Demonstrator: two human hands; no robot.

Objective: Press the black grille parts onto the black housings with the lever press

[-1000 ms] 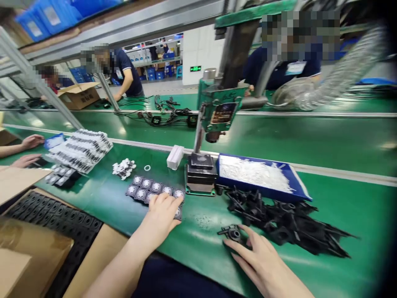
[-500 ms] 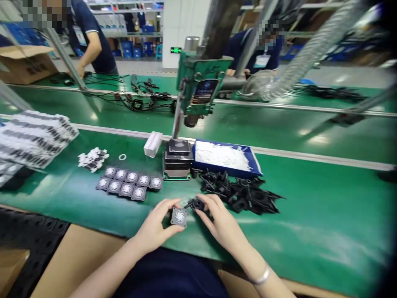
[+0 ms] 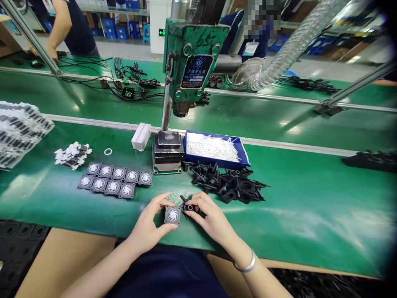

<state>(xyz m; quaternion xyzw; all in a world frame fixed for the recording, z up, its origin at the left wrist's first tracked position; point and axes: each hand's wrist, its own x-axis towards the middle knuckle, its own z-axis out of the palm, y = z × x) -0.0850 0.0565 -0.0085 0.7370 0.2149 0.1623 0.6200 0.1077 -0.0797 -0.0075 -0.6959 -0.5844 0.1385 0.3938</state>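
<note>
Between thumb and fingers, my left hand [image 3: 151, 219] grips a small square dark part with a white swirl disc [image 3: 173, 215], swirl side facing me. Close beside it, my right hand [image 3: 207, 213] pinches a black plastic part with a round hole and a thin stem [image 3: 190, 207]; my fingers cover some of it. Two rows of similar swirl-faced square parts [image 3: 113, 186] lie to the left. A heap of black plastic parts [image 3: 231, 182] lies beyond my right hand.
A green hand press [image 3: 197, 62] stands over a dark metal block [image 3: 168, 151]. Right of it sits a blue tray [image 3: 245, 153] of white strips. Further left are a white block [image 3: 141, 136], a white ring [image 3: 108, 152] and black-and-white pieces [image 3: 73, 155]. Two people work across the bench.
The whole view has shifted with the head. The black part in my right hand has turned, its stem now pointing upward. My left hand still grips the swirl-faced part.
</note>
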